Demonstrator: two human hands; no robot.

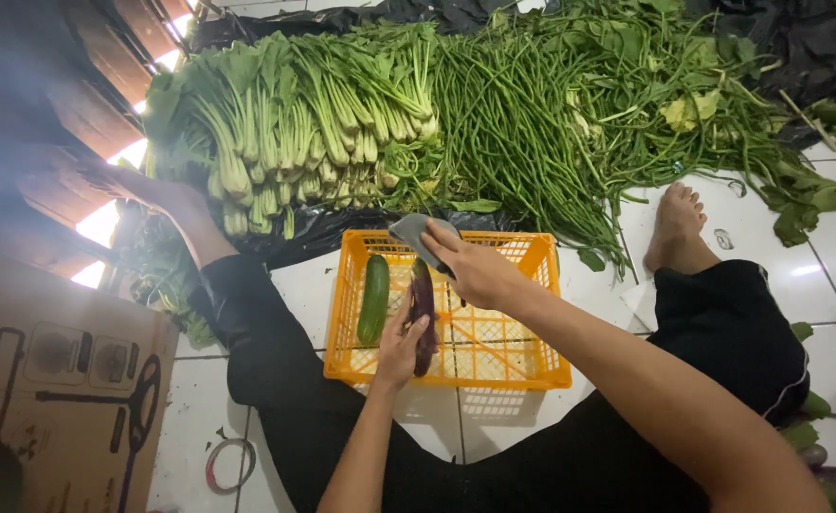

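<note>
Head view, looking down at a person seated on a white tiled floor (pixel 494 418). An orange crate (pixel 541 366) with a lattice bottom sits between the legs. It holds a green cucumber (pixel 374 297), lying along its left side, and a dark purple eggplant (pixel 423 309) just right of it, the two apart.

The left hand (pixel 401 350) is closed around the near end of the eggplant, which rests over the crate's middle. The right hand (pixel 475 269) grips a grey cloth (pixel 414 231) against the eggplant's far end, at the crate's far rim.

Beyond the crate, on black plastic sheeting (pixel 807 43), lie stacked leafy greens (pixel 285 123) at far left and long beans (pixel 522 123) at centre, their tips reaching almost to the crate's far right corner. Loose leaves (pixel 803 204) lie at far right.

The right half of the crate is open lattice. Bare tiles show at the crate's left and near edges. A cardboard box (pixel 57 389) stands at near left, with a tape ring (pixel 230 464) on the floor beside it. A bare foot (pixel 676 228) rests right of the crate.
</note>
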